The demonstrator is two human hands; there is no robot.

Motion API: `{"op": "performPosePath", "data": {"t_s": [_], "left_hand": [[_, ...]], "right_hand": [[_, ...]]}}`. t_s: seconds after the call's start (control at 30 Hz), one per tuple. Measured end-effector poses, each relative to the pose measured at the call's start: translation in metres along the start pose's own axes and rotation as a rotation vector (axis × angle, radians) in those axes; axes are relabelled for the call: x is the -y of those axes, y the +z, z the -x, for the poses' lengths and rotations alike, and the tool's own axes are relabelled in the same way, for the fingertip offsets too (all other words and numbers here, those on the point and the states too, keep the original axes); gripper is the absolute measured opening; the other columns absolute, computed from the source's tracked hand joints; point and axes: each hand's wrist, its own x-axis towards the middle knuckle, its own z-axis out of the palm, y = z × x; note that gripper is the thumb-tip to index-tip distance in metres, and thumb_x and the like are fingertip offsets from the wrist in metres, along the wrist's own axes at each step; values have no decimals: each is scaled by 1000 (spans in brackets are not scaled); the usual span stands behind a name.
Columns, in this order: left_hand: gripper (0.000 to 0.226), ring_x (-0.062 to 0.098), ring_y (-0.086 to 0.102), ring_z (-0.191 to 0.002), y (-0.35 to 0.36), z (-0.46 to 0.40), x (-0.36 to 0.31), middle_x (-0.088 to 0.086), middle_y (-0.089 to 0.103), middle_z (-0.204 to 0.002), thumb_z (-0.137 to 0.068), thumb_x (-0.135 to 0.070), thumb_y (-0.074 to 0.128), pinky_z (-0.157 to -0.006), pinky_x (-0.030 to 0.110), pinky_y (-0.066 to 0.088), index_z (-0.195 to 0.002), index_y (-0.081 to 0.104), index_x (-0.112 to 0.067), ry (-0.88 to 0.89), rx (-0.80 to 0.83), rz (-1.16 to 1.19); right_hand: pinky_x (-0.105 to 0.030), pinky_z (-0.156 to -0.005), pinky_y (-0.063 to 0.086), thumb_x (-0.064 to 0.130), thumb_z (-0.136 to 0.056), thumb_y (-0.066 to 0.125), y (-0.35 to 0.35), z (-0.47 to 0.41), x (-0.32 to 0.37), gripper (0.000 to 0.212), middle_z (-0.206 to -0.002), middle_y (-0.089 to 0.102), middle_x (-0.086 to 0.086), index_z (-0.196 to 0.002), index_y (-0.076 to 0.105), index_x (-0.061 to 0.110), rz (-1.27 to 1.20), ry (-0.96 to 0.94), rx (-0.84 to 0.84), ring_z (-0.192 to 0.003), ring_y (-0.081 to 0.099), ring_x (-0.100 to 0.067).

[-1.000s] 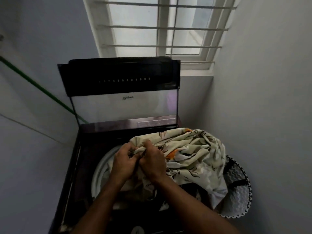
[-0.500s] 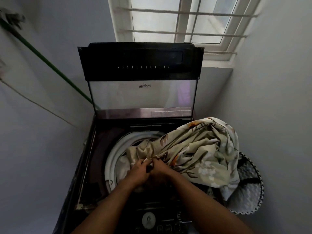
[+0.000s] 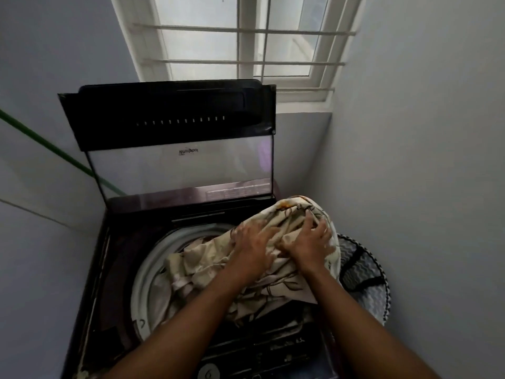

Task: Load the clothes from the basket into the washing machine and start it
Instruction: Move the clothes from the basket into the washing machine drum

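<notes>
A: Washing machine (image 3: 90,283), lid (image 3: 169,127) raised?
B: Yes. Patterned cloth (image 3: 273,285) was draped from the drum rim (image 3: 142,272) toward the basket (image 3: 366,280) beside it.
A: Hands?
B: Left hand (image 3: 252,242) was laid flat, fingers spread; right hand (image 3: 310,242) was clutched on cloth.

A dark washing machine (image 3: 90,283) is seen from above with its lid (image 3: 169,124) raised upright under a barred window (image 3: 246,45). A cream patterned cloth (image 3: 213,258) is draped over the white drum rim (image 3: 142,272). It is pressed by the left hand (image 3: 252,246) and gripped by the right hand (image 3: 310,242). A basket (image 3: 366,283) is placed beside the machine, by the right wall.
</notes>
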Motion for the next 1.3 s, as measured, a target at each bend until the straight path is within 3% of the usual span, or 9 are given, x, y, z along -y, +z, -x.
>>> {"op": "performPosePath", "data": {"t_s": [0.07, 0.23, 0.37, 0.6, 0.73, 0.87, 0.97, 1.17, 1.3], "left_hand": [[89, 29, 27, -143, 15, -15, -11, 4, 24, -158, -72, -47, 74, -115, 47, 31, -148, 27, -46, 18, 126, -33], [101, 41, 26, -139, 42, -28, -25, 7, 3, -161, -72, -34, 74, -112, 50, 36, -149, 11, -51, -45, 395, -61], [96, 40, 39, -128, 49, -25, -23, 9, 14, -156, -71, -31, 71, -110, 42, 38, -149, 18, -49, -94, 348, -24], [80, 31, 50, -120, 50, -20, -24, 3, 28, -147, -74, -35, 68, -105, 36, 42, -144, 30, -45, -102, 236, 82], [82, 30, 53, -121, 45, -11, -29, 4, 34, -148, -80, -36, 64, -103, 42, 44, -148, 20, -28, -126, 219, 166], [95, 26, 43, -135, 37, -2, -27, 9, 26, -155, -82, -26, 70, -110, 29, 37, -155, 9, -17, -124, 171, 206], [100, 21, 46, -131, 24, 8, -20, 8, 24, -154, -78, -13, 70, -98, 12, 35, -156, 8, -24, -143, 92, 260], [99, 16, 55, -117, -5, 38, 9, 0, 30, -150, -77, 0, 61, -86, 8, 41, -150, 17, -51, -226, -11, 332], [85, 13, 55, -117, -31, 64, 33, -4, 41, -147, -81, -3, 55, -88, 11, 40, -149, 26, -46, -322, -71, 280]], "right_hand": [[-50, -114, 27, 57, -60, 83, 7, -9, -21, 122, -158, 2, -18, -155, 10, 31, -119, 45, 152, -144, 17, -40], [-42, -96, 49, 38, -77, 70, 22, 1, -32, 85, -144, 35, -22, -149, 25, 35, -306, 93, 287, -116, 54, -40], [-41, -89, 51, 43, -73, 61, 28, 6, -29, 68, -127, 52, -17, -136, 41, 31, -373, 23, 223, -110, 58, -36], [-41, -77, 51, 45, -88, 55, 26, 16, -23, 52, -122, 48, -13, -130, 37, 21, -229, -103, 45, -104, 55, -34], [-34, -66, 47, 29, -90, 50, 18, 22, -18, 24, -107, 60, -2, -114, 52, 25, -125, -235, -45, -91, 64, -27], [-33, -64, 47, 30, -90, 54, 10, 22, -4, 17, -92, 69, 1, -105, 61, 25, -151, -383, -31, -82, 67, -23], [-33, -61, 48, 36, -86, 56, 9, 27, 14, 20, -86, 70, 2, -102, 62, 25, -206, -452, -30, -77, 67, -21], [-39, -65, 53, 32, -80, 63, 21, 48, 55, 21, -82, 71, -9, -90, 64, 14, -326, -495, 122, -75, 67, -30], [-39, -68, 52, 22, -75, 61, 43, 68, 87, 26, -89, 70, -13, -98, 63, 9, -349, -535, 287, -81, 66, -31]]}}
